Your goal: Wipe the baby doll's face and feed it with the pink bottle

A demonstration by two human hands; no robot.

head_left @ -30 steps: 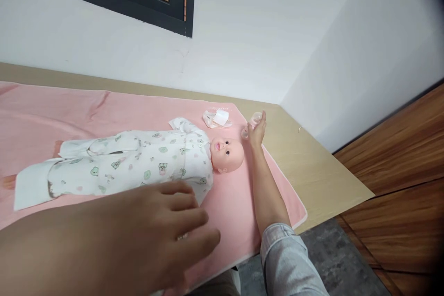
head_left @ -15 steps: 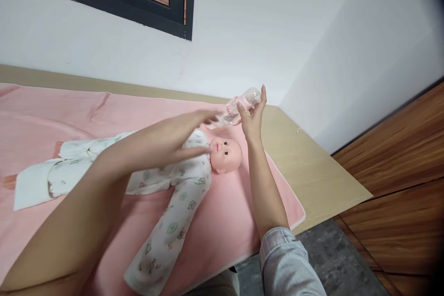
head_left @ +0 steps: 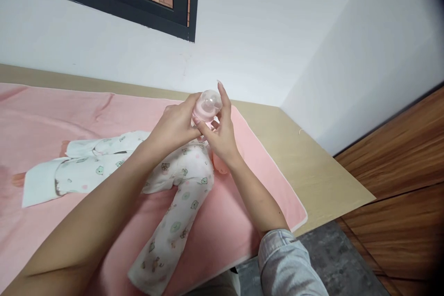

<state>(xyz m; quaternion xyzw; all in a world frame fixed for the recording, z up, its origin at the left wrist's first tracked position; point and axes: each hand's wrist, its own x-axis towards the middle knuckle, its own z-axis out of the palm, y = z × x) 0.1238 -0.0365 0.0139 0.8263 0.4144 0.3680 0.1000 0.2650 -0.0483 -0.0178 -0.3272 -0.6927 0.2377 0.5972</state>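
Note:
Both of my hands grip a clear baby bottle [head_left: 207,105] with a rounded transparent cap and a pink collar, tilted with its cap toward me. My left hand [head_left: 178,122] wraps the bottle from the left. My right hand [head_left: 224,134] closes on it from the right, thumb across the front and index finger stretched up beside the cap. Beneath them lies a baby doll [head_left: 187,166] on its back, in white pyjamas printed with little animals. My hands and the bottle cover most of its head. One long sleeve [head_left: 173,231] of its top stretches toward me.
A pink blanket [head_left: 114,236] with a white edge lies under the doll on a light wood table [head_left: 294,157]. White walls meet behind the table, with a dark-framed window [head_left: 180,4] at upper left. Wood-grain panels [head_left: 398,157] stand to the right.
My right hand has lifted the bottle from beside the doll's head and brought it left. My left hand has reached up from the near side and taken hold of it too.

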